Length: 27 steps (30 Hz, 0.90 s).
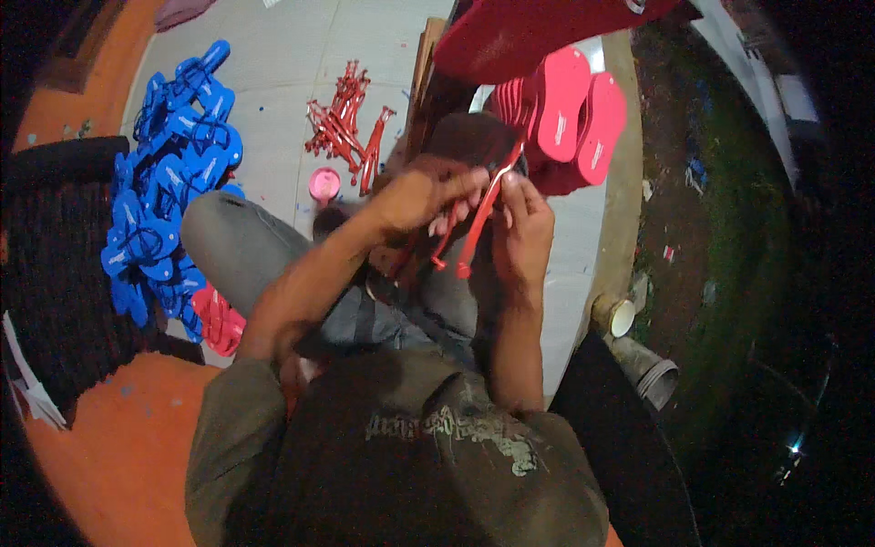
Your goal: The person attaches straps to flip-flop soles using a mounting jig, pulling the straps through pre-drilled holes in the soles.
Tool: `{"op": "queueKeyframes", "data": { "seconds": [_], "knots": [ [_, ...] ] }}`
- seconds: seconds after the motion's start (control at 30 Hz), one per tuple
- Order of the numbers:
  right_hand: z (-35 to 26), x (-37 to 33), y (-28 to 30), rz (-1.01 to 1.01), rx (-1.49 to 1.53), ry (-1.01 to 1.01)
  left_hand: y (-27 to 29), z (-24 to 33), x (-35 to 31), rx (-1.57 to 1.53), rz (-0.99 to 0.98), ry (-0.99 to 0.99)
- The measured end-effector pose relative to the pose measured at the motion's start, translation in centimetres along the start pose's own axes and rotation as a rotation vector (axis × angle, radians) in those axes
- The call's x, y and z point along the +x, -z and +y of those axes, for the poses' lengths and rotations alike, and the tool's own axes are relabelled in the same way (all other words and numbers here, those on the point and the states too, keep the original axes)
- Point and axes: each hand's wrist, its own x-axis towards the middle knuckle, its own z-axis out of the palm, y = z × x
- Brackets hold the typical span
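A red Y-shaped flip-flop strap [483,219] is between my two hands, its two plugged ends hanging toward me. My right hand [529,223] pinches it near its upper part, thumb and fingers closed. Curled fingers of my left hand [428,196] hold the strap from the other side; part of their grip is hidden and slightly blurred. To the left, several more red straps [346,118] lie in a loose heap on the pale floor. Beyond my right hand are pink-red flip-flop soles [558,105], stacked and leaning side by side.
A large pile of blue flip-flops [173,178] spreads at the left, with red flip-flops [219,321] at its near end. A small pink tub [324,184] stands near the straps. A large red sheet [538,36] overhangs the far side. Whitish cups [622,317] lie at the right edge.
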Motion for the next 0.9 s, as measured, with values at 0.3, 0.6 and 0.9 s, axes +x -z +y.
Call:
{"op": "queueKeyframes", "data": {
  "seconds": [0.3, 0.6, 0.9],
  "knots": [
    [-2.2, 1.3, -0.4, 0.066, -0.141, 0.068, 0.6, 0.6, -0.6, 0.632, -0.129, -0.225],
    [-4.8, -1.1, -0.2, 0.152, -0.696, 0.098, 9.3, -16.0, 5.0, 1.077, 0.033, -0.059],
    [-1.0, -5.1, 1.7, 0.346, -1.004, 0.287, 5.8, -19.0, 4.6, 1.169, 0.334, -0.233]
  ]
}}
